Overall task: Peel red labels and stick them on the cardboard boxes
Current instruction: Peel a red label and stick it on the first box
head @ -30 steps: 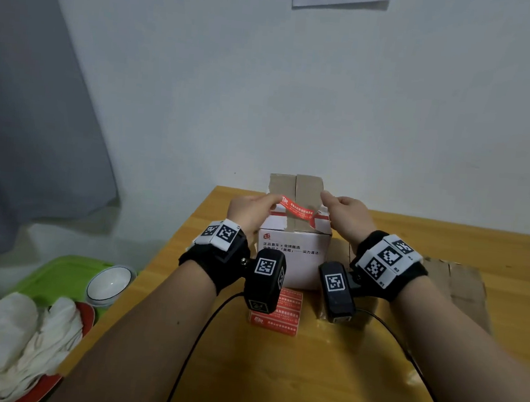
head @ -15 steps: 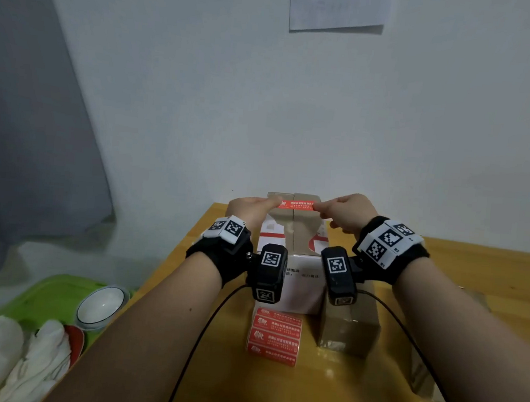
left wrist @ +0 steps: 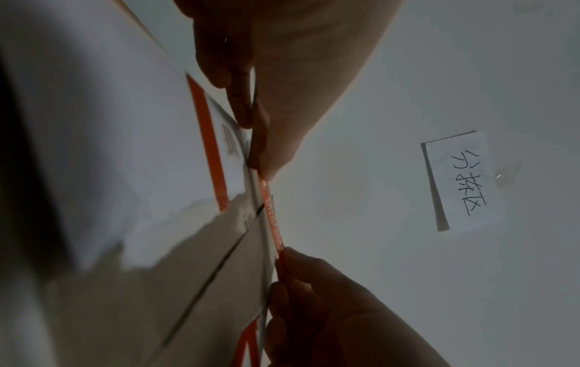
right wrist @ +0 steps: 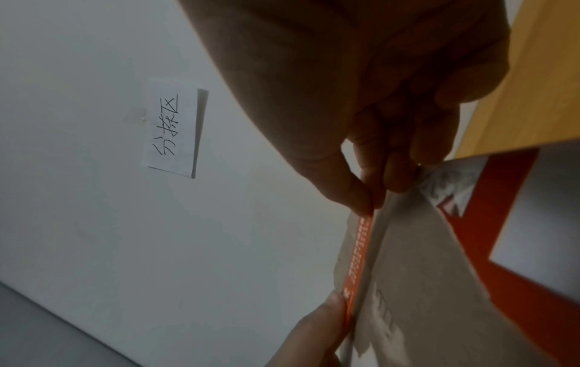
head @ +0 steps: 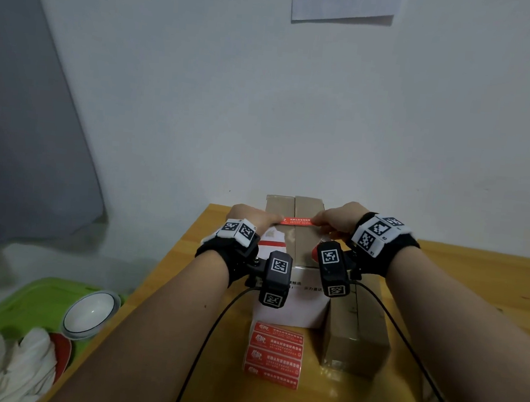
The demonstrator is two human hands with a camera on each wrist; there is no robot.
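My left hand [head: 249,216] pinches one end of the red label [head: 297,221] and my right hand [head: 339,218] pinches the other end, both grips tight on it. The label stretches flat across the top of the cardboard box [head: 293,267]. The box stands on the yellow worktop [head: 474,283], with a sheet of labels [head: 274,355] in front of it.

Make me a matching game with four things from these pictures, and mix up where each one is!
Things:
1. red label
2. sheet of red labels
3. white bowl
4. paper note

Places:
A. on the green tray
B. stuck on the wall
C. pinched between both hands over the box
D. lying flat on the table, in front of the box

Pairs: 1-C, 2-D, 3-A, 4-B
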